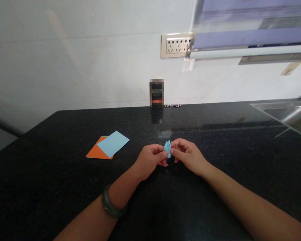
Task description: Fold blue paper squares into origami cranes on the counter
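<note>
A small piece of light blue paper (167, 148), folded into narrow pleats, is held upright between my two hands above the dark countertop. My left hand (152, 159) pinches its left side, thumb in front and fingers behind. On the right edge, the thumb and fingertips of my right hand (189, 154) are closed on the same paper. Parts of the folds are hidden behind the fingers. To the left of my hands lie a flat light blue sheet (113, 144) and, partly under it, an orange sheet (98, 151).
A phone-like object (157, 93), blurred out, leans on the white wall with a beaded strap (174, 105) beside it. A socket panel (177, 46) is above. The black countertop (65, 187) meets a metal sink (296, 113) at the right.
</note>
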Demonstrator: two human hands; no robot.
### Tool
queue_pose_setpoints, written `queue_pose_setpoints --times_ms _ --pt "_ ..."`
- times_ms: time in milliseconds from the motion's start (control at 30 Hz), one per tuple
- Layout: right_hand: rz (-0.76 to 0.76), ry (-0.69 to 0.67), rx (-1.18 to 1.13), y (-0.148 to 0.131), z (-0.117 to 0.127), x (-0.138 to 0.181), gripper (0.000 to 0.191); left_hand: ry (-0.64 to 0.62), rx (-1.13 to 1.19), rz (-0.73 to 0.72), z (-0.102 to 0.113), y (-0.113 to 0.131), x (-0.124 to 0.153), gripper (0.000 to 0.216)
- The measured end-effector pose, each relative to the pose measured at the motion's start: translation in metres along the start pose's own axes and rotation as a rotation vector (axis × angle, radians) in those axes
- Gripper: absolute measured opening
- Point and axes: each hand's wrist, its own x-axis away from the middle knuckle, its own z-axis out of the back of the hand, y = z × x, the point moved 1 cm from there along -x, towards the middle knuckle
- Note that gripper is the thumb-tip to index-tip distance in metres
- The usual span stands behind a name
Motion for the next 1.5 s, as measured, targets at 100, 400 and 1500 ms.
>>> queue_pose_setpoints --times_ms 100,400,1500 --pt "-0.027 -0.034 0.007 -0.001 -0.001 0.002 0.021 0.011 -0.049 -0.02 0.0 0.001 0.0 0.021" --pt "0.23 0.22 0.311 -0.003 -0.003 0.008 0.01 0.09 -0.226 -0.081 -0.003 -0.001 -0.001 0.017" --pt "0.801 -0.028 0.711 -0.015 0.01 0.01 0.016 0.062 -0.113 -0.031 -0.001 0.003 -0.001 0.016"
